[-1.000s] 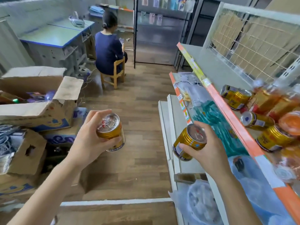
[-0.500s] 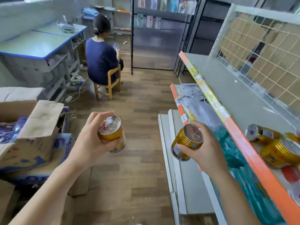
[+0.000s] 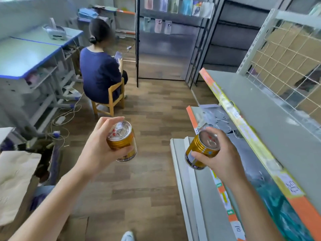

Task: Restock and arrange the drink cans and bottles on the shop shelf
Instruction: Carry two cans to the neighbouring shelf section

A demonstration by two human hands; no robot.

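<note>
My left hand (image 3: 99,150) grips a gold drink can (image 3: 121,141) held upright over the wooden floor, its pull-tab lid facing me. My right hand (image 3: 224,155) grips a second gold can (image 3: 199,152), tilted to the left, just beside the edge of the lower shelf. The grey top shelf (image 3: 271,122) with its yellow and orange price strip runs along the right and this stretch of it is bare. A wire mesh back panel (image 3: 284,63) stands behind it.
A person in a dark blue top sits on a small wooden chair (image 3: 111,100) ahead on the left, back turned. Blue-topped desks (image 3: 31,54) line the left wall. Cardboard boxes (image 3: 15,180) sit at my lower left. Plastic-wrapped goods (image 3: 220,119) lie on the lower shelf.
My view has swung left and upward, so the cans lying on the top shelf have left the frame. Both hands still hold their cans in nearly the same pose.
</note>
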